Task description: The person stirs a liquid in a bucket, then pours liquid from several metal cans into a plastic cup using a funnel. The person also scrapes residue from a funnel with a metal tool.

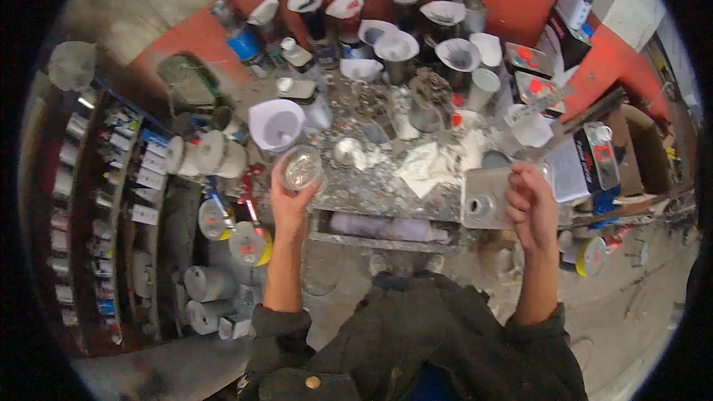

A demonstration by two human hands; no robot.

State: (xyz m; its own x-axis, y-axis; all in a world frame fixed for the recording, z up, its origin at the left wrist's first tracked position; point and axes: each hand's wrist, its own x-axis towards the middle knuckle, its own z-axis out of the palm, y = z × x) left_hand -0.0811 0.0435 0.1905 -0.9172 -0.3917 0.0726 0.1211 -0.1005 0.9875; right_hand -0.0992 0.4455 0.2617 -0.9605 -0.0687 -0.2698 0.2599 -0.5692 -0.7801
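Observation:
My left hand (290,200) holds a clear plastic cup (301,165) whose bottom looks speckled. My right hand (529,208) has its fingers curled at the right end of a rectangular metal can (484,189) with a round spout on top, gripping it over the bench's front edge. A white paper funnel (276,120) stands just behind the cup. Crumpled white paper (423,167) lies on the stained workbench (364,186), between my hands and farther back.
Several funnels in containers (396,48) line the back. Cans (583,167) and a cardboard box (642,148) stand right. Racks of small items (96,223) fill the left, beside rolls (204,286). An open drawer (386,230) sits under the bench top.

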